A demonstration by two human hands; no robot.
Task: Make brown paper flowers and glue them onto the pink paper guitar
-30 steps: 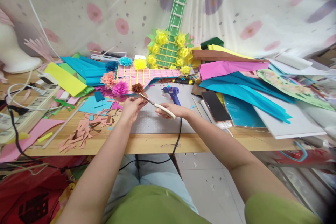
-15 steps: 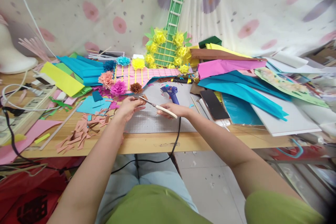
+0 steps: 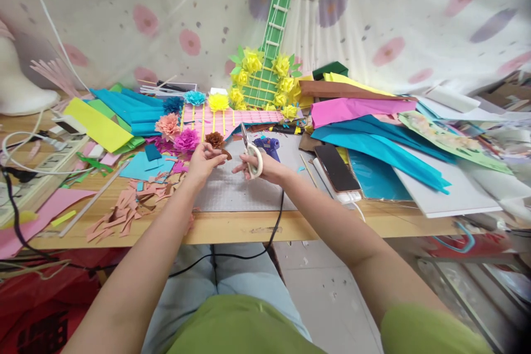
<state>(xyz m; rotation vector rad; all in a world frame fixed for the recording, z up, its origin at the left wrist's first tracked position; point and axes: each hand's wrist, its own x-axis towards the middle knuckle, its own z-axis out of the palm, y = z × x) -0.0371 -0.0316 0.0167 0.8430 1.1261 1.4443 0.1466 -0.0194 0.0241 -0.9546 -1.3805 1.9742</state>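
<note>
My left hand [image 3: 205,163] pinches a small brown paper piece [image 3: 226,154] between thumb and fingers. Scissors [image 3: 255,165] with cream handles are held in my right hand [image 3: 263,168], their blades pointing up and away from the paper. Just behind my left fingers, a brown paper flower [image 3: 214,140] rests at the lower edge of a pink paper guitar [image 3: 249,116]. Purple [image 3: 186,140], peach and yellow paper flowers sit on that guitar too. A blue glue gun [image 3: 269,147] lies behind my right hand, partly covered by it.
Peach and brown paper scraps [image 3: 120,207] lie left of the cutting mat [image 3: 232,196]. A phone [image 3: 337,168] and blue crepe paper [image 3: 385,146] are at the right. A green guitar [image 3: 271,50] with yellow flowers leans at the back. A black cord [image 3: 274,232] hangs over the table edge.
The scissors have swung from pointing left at the brown paper to pointing up, away from it. My right hand has turned, its fingers loosening. My left hand still pinches the brown piece.
</note>
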